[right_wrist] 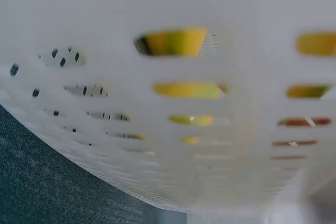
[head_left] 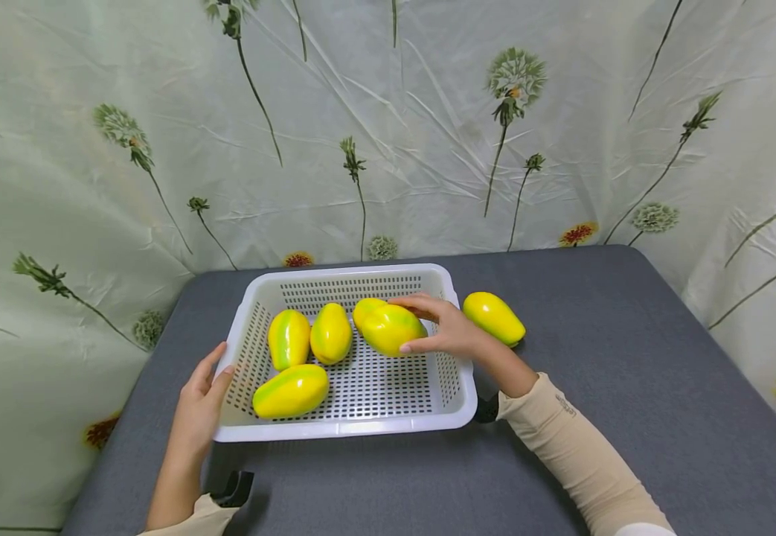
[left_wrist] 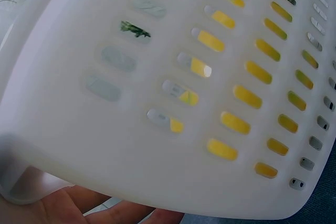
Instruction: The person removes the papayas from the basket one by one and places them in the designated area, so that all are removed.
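Observation:
A white perforated plastic basket (head_left: 344,429) stands on the table and holds several yellow-green mangoes, among them one at the front left (head_left: 291,391) and one near the middle (head_left: 331,333). My right hand (head_left: 451,327) grips a mango (head_left: 390,330) from its right side, inside the basket; another mango (head_left: 366,310) is partly hidden behind it. My left hand (head_left: 196,402) holds the basket's left rim, its fingers showing at the edge in the left wrist view. In the right wrist view the basket's wall (right_wrist: 105,14) fills most of the picture, and the hand is hidden.
One more mango (head_left: 494,318) lies on the dark grey tabletop (head_left: 602,357), just right of the basket and beside my right forearm. A pale curtain (head_left: 428,112) with dandelion prints hangs behind the table's back edge.

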### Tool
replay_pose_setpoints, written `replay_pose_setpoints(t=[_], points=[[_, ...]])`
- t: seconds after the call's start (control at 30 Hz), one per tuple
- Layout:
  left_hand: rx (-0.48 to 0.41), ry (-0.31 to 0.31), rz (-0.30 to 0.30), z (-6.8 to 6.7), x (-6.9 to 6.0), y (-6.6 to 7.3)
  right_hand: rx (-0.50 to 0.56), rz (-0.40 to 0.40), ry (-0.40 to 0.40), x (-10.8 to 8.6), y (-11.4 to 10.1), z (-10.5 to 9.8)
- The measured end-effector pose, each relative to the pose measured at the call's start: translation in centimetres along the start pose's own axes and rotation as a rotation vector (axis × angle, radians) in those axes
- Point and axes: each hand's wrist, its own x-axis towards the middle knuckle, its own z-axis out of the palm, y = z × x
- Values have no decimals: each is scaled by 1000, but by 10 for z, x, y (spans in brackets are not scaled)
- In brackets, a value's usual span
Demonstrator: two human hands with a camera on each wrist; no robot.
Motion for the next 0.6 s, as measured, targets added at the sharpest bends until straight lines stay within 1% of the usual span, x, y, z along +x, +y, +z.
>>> replay_pose_setpoints(t=[0.13, 0.23, 0.3, 0.43, 0.6], points=[[-9, -3, -5, 1, -1, 1, 23, -63, 102, -7, -16, -1], [-7, -10, -9, -1, -3, 6, 8, -86, 183, -14, -31, -4], [-19, -28, -9, -3, -4, 10, 1, -96, 231, -19, -35, -7], [-25, -36, -17, -3, -4, 14, -47, -110, 335, -29, -36, -17], [-12, -8, -21, -1, -3, 9, -113, -90, 457, -43, -29, -34]])
